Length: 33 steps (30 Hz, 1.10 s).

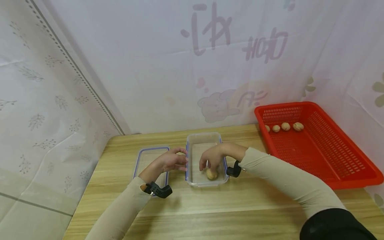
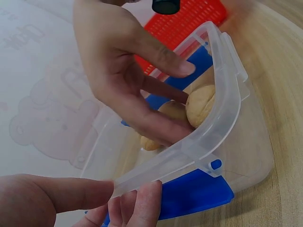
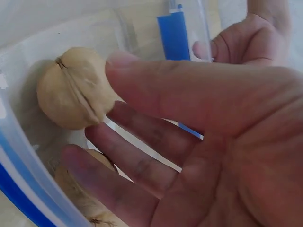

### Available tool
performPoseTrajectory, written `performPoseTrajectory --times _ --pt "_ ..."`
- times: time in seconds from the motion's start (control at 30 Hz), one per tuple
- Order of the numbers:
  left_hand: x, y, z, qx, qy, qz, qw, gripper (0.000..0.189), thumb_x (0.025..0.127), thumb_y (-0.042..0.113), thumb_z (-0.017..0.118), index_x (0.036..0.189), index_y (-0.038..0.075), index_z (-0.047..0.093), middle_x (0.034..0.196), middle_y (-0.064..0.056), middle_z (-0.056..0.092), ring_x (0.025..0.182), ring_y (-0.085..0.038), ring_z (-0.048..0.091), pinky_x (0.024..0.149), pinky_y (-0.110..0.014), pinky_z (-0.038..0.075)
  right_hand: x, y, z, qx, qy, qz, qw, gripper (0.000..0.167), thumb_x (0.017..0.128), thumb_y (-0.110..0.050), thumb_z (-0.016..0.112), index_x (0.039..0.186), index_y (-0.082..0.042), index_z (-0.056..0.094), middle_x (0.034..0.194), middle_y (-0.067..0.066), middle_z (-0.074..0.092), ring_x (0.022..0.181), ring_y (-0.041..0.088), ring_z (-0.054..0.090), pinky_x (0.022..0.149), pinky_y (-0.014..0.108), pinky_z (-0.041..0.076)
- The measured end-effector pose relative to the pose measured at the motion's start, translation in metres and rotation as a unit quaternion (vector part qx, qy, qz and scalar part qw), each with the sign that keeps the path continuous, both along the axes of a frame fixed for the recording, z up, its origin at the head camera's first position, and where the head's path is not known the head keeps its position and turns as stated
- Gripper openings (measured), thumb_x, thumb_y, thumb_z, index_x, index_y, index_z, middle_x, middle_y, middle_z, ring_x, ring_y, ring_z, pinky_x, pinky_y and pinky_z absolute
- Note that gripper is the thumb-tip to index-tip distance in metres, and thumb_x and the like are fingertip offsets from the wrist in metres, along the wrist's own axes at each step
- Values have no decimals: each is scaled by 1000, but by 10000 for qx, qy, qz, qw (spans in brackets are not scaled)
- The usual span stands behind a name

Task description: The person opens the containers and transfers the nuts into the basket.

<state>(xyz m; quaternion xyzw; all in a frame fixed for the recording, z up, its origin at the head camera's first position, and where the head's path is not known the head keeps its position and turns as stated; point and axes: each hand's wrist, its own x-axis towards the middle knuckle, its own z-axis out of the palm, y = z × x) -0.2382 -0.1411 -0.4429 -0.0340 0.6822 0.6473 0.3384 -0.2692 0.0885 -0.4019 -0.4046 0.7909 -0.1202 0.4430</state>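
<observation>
My right hand (image 1: 211, 158) reaches down into a clear plastic food box (image 1: 207, 184) with blue side latches. A walnut (image 3: 75, 87) lies by its thumb and fingertips, the fingers spread rather than wrapped around it. Below that, a second walnut (image 3: 83, 177) is partly covered by a finger. In the left wrist view, walnuts (image 2: 201, 106) show inside the box beside and behind the right fingers. My left hand (image 1: 172, 160) rests its thumb and fingertips against the box's left side, at the rim and the blue latch (image 2: 194, 191).
A blue-edged clear lid (image 1: 141, 156) lies left of the box, partly under the left forearm. At the right stands a red plastic basket (image 1: 354, 140) with several walnuts (image 1: 285, 126) along its far left. A printed curtain (image 1: 156, 83) hangs behind the wooden table (image 1: 198, 216).
</observation>
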Motion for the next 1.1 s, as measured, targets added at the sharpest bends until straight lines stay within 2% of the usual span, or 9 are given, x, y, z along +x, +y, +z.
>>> performPoseTrajectory --times 0.27,0.5,0.67,0.87,1.1 --pt "0 0 1 -21 -13 -63 10000 45 100 -5 54 140 -8 33 96 -9 53 81 -17 59 80 -35 65 2 -4 -8 112 -115 63 9999 50 82 8 77 129 -6 69 131 7 63 124 22 56 100 25 51" --pt "0 0 1 -26 -56 -7 10000 45 99 -5 54 140 -7 34 95 -9 54 82 -18 59 79 -34 65 2 -7 -12 224 -119 137 9996 41 81 10 76 119 -8 74 118 -1 68 112 12 57 99 24 50" --pt "-1 0 0 -3 -46 -18 10000 43 100 -5 54 138 -7 35 94 -8 54 81 -17 59 79 -34 65 2 -9 -15 276 -232 162 9992 37 82 11 75 114 -7 75 108 -5 68 96 5 51 89 18 48" --pt "-1 0 0 10 -31 8 10000 42 100 -6 54 137 -7 36 94 -8 53 81 -17 58 79 -35 65 4 -8 -17 258 -255 224 9991 31 81 11 76 108 -4 77 92 -7 63 82 3 49 70 13 44" --pt "0 0 0 2 -38 16 10000 43 100 -5 54 138 -8 35 93 -8 54 81 -18 59 78 -34 65 6 -8 -16 288 -157 219 9992 27 83 7 78 107 -5 77 94 -6 67 84 2 51 72 13 46"
